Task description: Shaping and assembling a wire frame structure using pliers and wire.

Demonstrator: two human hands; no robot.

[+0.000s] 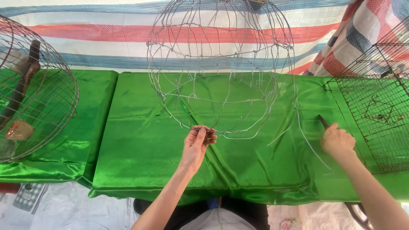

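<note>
A round wire cage frame (pixel 221 64) of thin grey wire stands on the green satin cloth (pixel 140 145). My left hand (pixel 197 145) pinches its lower rim wire near the front. My right hand (pixel 338 140) rests on the cloth to the right, closed around a dark tool (pixel 323 121) whose tip pokes out above the fingers. Loose wire ends (pixel 298 127) trail from the frame toward my right hand.
A finished round wire cage (pixel 38 93) lies on its side at the left, with a dark wooden piece inside. A flat rectangular wire mesh panel (pixel 379 115) sits at the right. A striped tarp (pixel 106 34) hangs behind. A gap splits the two green tables.
</note>
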